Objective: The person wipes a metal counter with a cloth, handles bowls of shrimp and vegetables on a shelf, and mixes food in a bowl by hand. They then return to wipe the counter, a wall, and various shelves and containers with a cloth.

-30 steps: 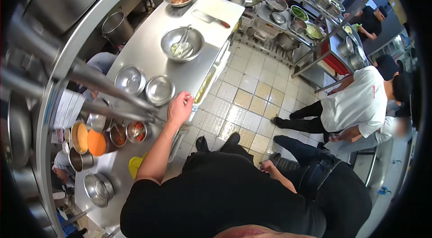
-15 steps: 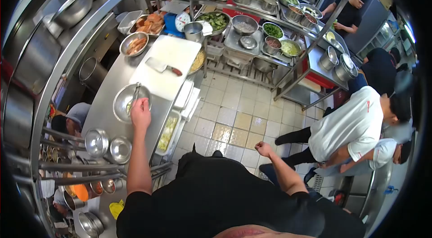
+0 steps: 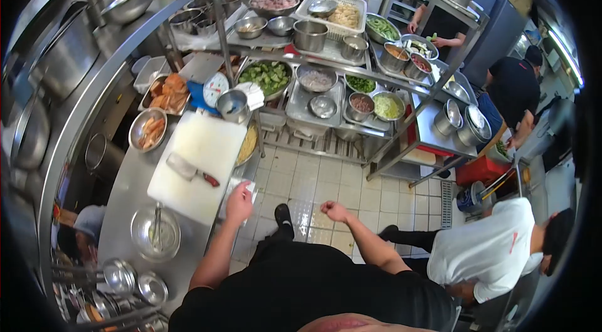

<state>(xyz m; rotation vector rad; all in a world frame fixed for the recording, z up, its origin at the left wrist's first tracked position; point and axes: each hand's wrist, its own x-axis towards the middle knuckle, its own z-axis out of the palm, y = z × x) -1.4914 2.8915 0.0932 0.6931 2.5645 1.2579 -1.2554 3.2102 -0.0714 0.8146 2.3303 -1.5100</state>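
My left hand (image 3: pixel 239 203) hangs just off the edge of the steel counter (image 3: pixel 119 206), near the white cutting board (image 3: pixel 197 137); its fingers are bent and I cannot make out anything in them. Across the board lies a cleaver (image 3: pixel 184 168) with a dark red handle. Below the board, a steel bowl (image 3: pixel 168 225) stands on the counter with a utensil leaning in it. My right hand (image 3: pixel 335 211) is over the tiled floor, fingers curled in, touching nothing that I can see.
A steel rack (image 3: pixel 301 137) ahead carries bowls of cut vegetables and meat. Pots with long handles (image 3: pixel 119 277) sit at the lower left. One person in a white shirt (image 3: pixel 483 244) is close on the right; others in dark clothes (image 3: pixel 511 84) work farther back.
My left hand has let go of the utensil in the steel bowl and moved right, past the counter's edge. The view has shifted forward, and my right hand remains over the floor.
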